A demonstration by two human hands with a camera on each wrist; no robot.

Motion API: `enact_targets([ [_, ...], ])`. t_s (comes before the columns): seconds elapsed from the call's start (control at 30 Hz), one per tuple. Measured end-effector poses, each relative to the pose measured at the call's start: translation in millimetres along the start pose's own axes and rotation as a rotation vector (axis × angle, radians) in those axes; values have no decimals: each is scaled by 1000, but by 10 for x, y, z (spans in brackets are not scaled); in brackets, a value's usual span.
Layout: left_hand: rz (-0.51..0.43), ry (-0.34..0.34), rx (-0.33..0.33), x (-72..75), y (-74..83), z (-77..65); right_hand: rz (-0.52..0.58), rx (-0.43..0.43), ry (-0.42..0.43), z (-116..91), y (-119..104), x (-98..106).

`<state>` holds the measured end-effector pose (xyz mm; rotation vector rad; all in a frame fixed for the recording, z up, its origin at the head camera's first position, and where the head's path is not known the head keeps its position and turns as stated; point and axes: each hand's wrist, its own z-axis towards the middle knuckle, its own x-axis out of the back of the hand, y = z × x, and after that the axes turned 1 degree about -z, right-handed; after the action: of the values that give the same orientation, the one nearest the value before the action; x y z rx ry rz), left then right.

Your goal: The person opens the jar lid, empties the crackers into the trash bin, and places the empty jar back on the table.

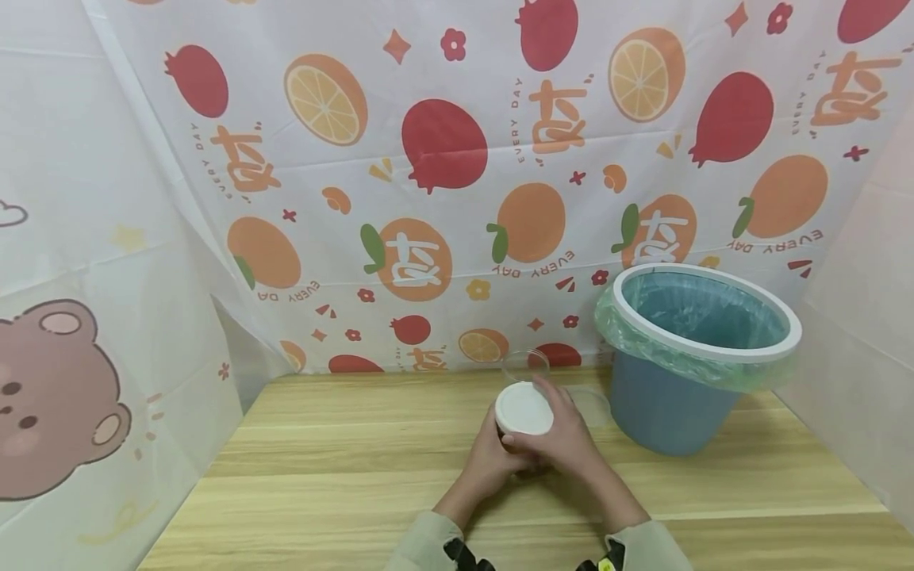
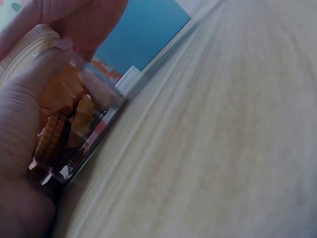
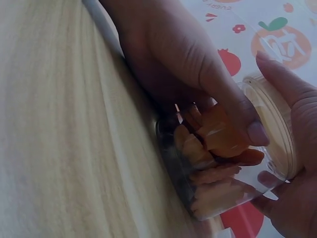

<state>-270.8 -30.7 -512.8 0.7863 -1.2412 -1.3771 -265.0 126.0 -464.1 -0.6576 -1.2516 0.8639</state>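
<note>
A clear jar (image 3: 218,191) with a white round lid (image 1: 524,408) stands on the table between both hands. Brown and orange cookie-like pieces (image 2: 53,136) show through its wall, one of them ridged like a sandwich cookie. My left hand (image 1: 491,460) grips the jar's side, its thumb lying along the wall in the right wrist view. The right hand (image 1: 570,436) holds the lid by its rim, fingers on the far side and thumb on the near side. In the head view, the hands hide most of the jar below the lid.
A blue bin (image 1: 671,408) with a white rim and a green liner bag (image 1: 721,371) stands to the right. Just behind the jar is a clear round container (image 1: 525,381), with a flat clear piece (image 1: 591,406) beside the bin. A fruit-print cloth (image 1: 443,238) hangs at the table's back edge.
</note>
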Motion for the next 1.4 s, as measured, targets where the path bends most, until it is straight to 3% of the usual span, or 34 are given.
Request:
enact_targets([
  [0.23,1,-2,3,-4,7,9,-17,-3,-4,-17,-28,12],
  [0.47,10,-4,12,-3,25,-8,-60,26,51,-20,-50,26],
  [0.9,0,-16,10,-4,30,10,-104,89,129,8,-80,234],
  [1.27,7,-10,57,-6,43,-10,-96,-4,100,-270,35,542],
  [1.4,0,-18,47,7,46,-11,-117,24,111,-344,124,650],
])
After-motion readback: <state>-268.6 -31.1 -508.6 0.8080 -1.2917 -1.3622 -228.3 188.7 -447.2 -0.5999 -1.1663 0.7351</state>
